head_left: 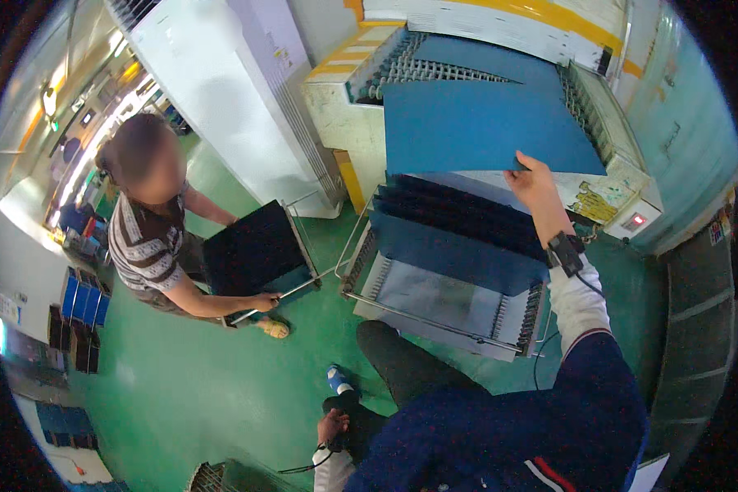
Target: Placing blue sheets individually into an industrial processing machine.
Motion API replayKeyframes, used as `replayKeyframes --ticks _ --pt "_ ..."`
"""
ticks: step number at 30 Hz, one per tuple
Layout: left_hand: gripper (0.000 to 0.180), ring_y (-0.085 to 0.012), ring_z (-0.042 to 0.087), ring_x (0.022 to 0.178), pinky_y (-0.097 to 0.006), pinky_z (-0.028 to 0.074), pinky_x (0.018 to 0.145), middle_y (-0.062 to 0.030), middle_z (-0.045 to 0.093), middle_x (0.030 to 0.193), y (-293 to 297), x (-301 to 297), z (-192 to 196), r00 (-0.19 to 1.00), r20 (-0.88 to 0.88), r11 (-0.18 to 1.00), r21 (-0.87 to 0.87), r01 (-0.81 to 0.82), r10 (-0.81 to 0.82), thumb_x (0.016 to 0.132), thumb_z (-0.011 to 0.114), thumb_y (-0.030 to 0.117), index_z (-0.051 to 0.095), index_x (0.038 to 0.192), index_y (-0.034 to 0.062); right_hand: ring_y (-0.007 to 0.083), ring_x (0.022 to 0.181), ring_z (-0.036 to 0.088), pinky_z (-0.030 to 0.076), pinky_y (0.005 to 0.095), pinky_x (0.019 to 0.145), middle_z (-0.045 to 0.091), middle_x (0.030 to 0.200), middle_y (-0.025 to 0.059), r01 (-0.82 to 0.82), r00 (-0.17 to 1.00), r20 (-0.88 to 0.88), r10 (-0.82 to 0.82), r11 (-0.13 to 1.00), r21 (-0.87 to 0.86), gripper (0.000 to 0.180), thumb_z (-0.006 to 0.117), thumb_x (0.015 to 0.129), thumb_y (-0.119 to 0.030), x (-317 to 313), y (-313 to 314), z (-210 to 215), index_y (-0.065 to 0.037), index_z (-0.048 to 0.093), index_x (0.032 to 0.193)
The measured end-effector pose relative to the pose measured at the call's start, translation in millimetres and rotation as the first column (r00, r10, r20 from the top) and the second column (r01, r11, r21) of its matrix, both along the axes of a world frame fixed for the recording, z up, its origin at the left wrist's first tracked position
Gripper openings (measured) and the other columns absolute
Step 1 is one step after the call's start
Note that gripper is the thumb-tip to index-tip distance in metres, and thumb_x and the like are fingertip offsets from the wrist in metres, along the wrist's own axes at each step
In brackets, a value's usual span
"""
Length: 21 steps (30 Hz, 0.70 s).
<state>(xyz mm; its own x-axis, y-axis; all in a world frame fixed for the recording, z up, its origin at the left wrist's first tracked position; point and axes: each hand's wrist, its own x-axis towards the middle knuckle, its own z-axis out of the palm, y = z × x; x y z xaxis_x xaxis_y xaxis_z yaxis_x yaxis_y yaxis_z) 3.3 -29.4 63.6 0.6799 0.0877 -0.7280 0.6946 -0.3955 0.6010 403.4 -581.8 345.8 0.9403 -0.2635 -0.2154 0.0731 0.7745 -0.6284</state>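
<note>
My right hand [534,182] pinches the near edge of a flat blue panel [476,123], thumb on top. The panel lies tilted over the near end of a roller conveyor [389,78]. Another blue panel [500,61] rests farther back on the rollers. Below my right hand stands a slotted rack [459,316] with a metal rail, holding several dark blue panels [459,246] on edge. Down by my knee is my left hand [333,426], its fingers curled; whether anything is in them is hidden.
To the left, a person [152,238] grips a metal-framed rack [305,254] with dark panels. A tall white cabinet [221,90] stands behind. Dark shelving [697,320] lines the right. More panel racks [86,297] sit far left, and another [213,476] is at the bottom edge.
</note>
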Motion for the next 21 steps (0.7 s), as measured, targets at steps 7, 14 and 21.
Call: replayKeyframes --ticks 7,14,21 --pt "0.027 -0.0144 0.059 0.067 -0.027 0.046 0.052 -0.0053 0.062 0.077 39.7 -28.2 -90.8 0.972 0.033 0.947 -0.235 -0.22 0.235 0.075 0.053 0.018 0.05 0.097 0.0032 0.0236 0.081 0.05 0.046 0.0374 0.072 0.05 0.086 0.0115 0.024 1.0 0.016 -0.025 0.999 0.033 0.017 0.052 0.079 -0.012 41.9 20.3 2.0 -0.003 0.045 0.091" --pt "0.028 -0.0222 0.058 0.064 -0.03 0.046 0.049 -0.0171 0.058 0.084 25.9 -14.3 -57.7 0.817 -0.249 0.705 -0.416 -0.575 0.52 0.082 0.046 0.02 0.045 0.1 -0.0004 0.0224 0.074 0.054 0.047 0.0313 0.064 0.054 0.089 0.0146 -0.317 0.941 -0.16 0.299 0.944 -0.093 0.027 0.049 0.081 -0.026 38.7 7.8 -5.3 -0.001 0.045 0.092" --pt "0.031 -0.0206 0.058 0.062 -0.028 0.046 0.049 -0.0154 0.059 0.087 35.3 -22.9 -75.6 0.869 -0.197 0.701 -0.523 -0.486 0.455 0.081 0.048 0.024 0.045 0.1 -0.0001 0.0201 0.07 0.054 0.047 0.0269 0.056 0.054 0.086 0.0163 -0.144 0.986 -0.088 0.139 0.988 -0.058 0.027 0.048 0.082 -0.024 61.5 17.9 -2.2 0.0 0.045 0.094"
